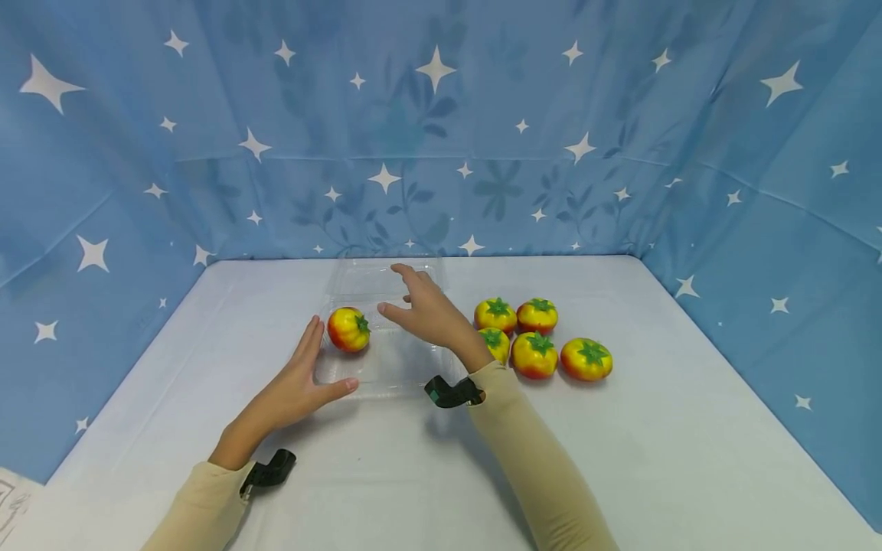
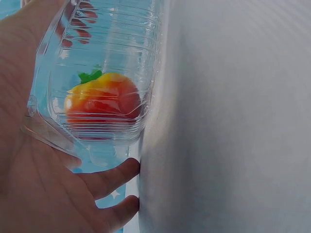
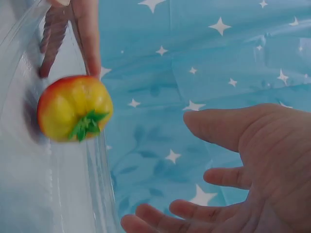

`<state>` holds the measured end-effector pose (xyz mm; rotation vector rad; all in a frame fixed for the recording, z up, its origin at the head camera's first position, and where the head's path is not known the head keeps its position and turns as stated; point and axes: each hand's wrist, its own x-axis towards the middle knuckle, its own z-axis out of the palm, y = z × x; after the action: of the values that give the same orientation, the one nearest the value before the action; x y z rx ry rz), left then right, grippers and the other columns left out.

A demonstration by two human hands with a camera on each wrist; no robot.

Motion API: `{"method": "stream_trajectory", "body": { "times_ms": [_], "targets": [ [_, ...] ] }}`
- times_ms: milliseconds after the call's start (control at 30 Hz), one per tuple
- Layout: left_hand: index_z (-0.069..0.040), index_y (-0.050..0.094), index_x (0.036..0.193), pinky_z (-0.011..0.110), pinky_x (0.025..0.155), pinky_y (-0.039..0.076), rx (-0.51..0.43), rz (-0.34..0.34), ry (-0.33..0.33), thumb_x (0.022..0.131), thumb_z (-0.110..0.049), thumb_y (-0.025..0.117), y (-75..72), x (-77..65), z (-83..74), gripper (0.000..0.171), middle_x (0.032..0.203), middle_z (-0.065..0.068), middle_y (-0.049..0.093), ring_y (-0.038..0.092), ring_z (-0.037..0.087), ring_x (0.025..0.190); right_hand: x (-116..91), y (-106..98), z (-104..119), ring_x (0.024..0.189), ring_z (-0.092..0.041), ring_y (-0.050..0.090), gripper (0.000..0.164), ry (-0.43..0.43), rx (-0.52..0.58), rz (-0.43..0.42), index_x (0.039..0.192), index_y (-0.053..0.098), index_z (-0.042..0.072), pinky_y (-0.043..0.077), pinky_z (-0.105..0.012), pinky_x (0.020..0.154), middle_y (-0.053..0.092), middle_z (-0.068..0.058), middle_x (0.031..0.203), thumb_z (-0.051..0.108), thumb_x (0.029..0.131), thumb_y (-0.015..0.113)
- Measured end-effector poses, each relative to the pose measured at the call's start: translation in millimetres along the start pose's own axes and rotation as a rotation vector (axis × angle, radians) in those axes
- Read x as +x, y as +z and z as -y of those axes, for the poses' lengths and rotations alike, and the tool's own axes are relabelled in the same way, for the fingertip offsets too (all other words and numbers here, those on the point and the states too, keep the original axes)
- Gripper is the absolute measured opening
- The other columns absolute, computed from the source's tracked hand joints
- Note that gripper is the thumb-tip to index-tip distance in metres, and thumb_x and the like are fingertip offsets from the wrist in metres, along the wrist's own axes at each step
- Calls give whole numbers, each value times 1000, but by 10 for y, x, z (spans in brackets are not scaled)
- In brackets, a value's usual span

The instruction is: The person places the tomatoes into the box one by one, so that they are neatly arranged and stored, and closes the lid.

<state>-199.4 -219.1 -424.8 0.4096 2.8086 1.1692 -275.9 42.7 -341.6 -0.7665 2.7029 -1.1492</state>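
Observation:
A clear plastic clamshell box [image 1: 403,369] lies on the table with its lid [image 1: 361,280] folded open toward the back. Inside, at the left end, rests one yellow-and-red tomato [image 1: 347,330] with a green leafy top. My left hand [image 1: 292,390] is at the box's left side, fingers extended along the wall and thumb spread by the front edge. Above the box's right part hovers my right hand [image 1: 430,310], empty, fingers loosely spread. The right wrist view shows the tomato [image 3: 75,109] apart from that hand's thumb and fingers.
Right of the box, several more tomatoes [image 1: 534,355] sit grouped on the white table [image 1: 661,444]; the right forearm partly covers one. A blue star-patterned curtain [image 1: 496,115] stands behind and along both sides. Each wrist wears a small black camera [image 1: 451,392].

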Motion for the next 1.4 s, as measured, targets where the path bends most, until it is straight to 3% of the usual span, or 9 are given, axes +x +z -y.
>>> {"method": "stream_trajectory", "body": {
  "times_ms": [300,567,733,900,1133,1400],
  "targets": [
    [-1,-6,170,73,122,14,-11,-1,5,94,-56,78,-13,-2,11,126,177,19,-13,1,45,162,-220,-268,-150,135,-34,57,79,9,-63,-25,169,29,13,56,-49,105,36,-19,164,36,105,70],
    [1,-6,169,73,123,15,1,3,14,94,-56,78,-19,-8,8,126,177,19,-13,2,46,162,-528,-616,-355,142,-39,48,83,11,-130,-48,170,27,12,46,-59,114,31,-20,167,38,104,70],
    [1,-6,169,73,122,14,4,8,14,94,-57,77,-21,4,9,126,177,18,-14,1,46,162,-725,-809,-499,149,-41,40,84,56,-161,-74,171,26,12,36,-64,120,29,-21,168,39,104,69],
    [0,-8,169,73,122,14,4,7,16,94,-57,77,-23,5,32,126,177,19,-14,0,46,162,-855,-968,-633,141,-44,46,85,105,-189,-83,171,24,11,36,-66,118,26,-23,169,42,105,68],
    [0,-7,169,74,122,14,-3,3,9,94,-56,77,-30,5,47,126,177,18,-15,-1,46,162,-955,-1088,-782,152,-47,33,85,138,-214,-89,170,24,9,29,-70,120,23,-27,170,43,105,67],
    [0,-7,169,74,122,14,-1,5,15,94,-56,77,-21,-4,12,126,177,20,-13,0,46,162,-1109,-1180,-940,153,-47,32,85,180,-185,-67,170,26,10,27,-73,120,25,-26,169,49,105,65]
  ]
}}
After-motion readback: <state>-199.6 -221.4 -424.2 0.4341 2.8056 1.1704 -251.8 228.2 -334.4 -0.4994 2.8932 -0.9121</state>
